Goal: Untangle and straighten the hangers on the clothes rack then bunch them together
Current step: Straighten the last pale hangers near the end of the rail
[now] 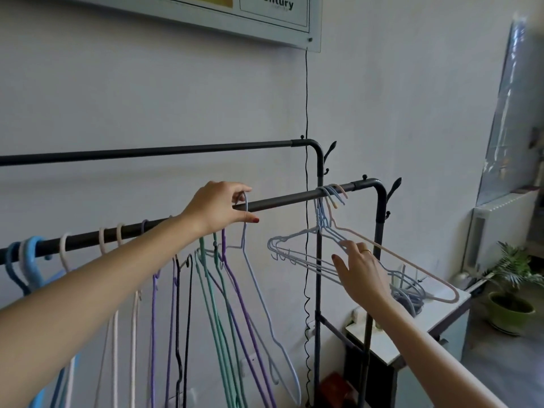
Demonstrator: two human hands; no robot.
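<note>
My left hand [217, 209] pinches the hook of a pale blue hanger [259, 290] on the front rail [294, 198]. At three o'clock from it, my right hand [363, 273], fingers relaxed, touches the bunched hangers [303, 254] by the rail's end.

Only readable text: "Century", bold black letters on a white panel of the framed wall poster [273, 13] at top centre, its upper edge cut by the frame. A smaller grey line sits under the word, too blurred to read. No other labels, numbers or brands are legible.
</note>
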